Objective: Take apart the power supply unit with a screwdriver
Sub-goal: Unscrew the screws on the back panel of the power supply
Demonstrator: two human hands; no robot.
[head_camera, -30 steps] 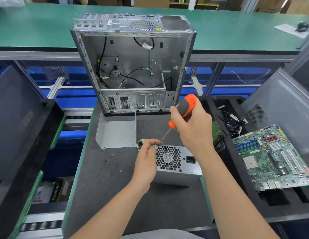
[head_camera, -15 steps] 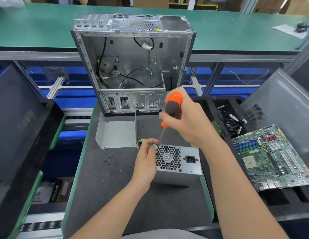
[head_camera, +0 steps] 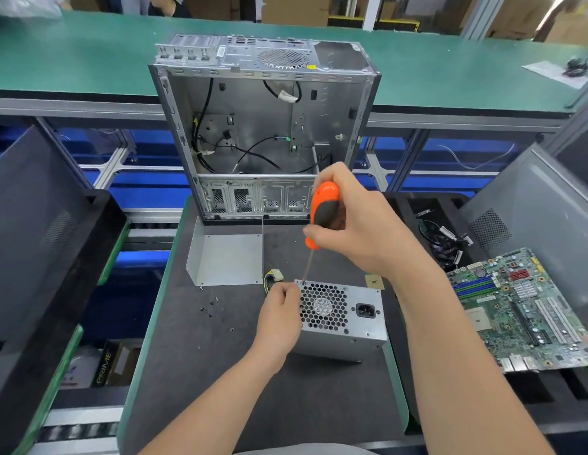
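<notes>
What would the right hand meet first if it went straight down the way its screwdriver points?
The power supply, at its far-left corner, where the screwdriver tip seems to rest, close beside the left hand.

An open computer case (head_camera: pixel 263 126) stands behind a metal panel (head_camera: pixel 227 261), motherboard (head_camera: pixel 522 310) at right.

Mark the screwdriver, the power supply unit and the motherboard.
screwdriver (head_camera: pixel 325 209): head view, black grip of its handle.
power supply unit (head_camera: pixel 324 307): head view, centre of its fan grille.
motherboard (head_camera: pixel 522 311): head view, middle of the green board.
</notes>
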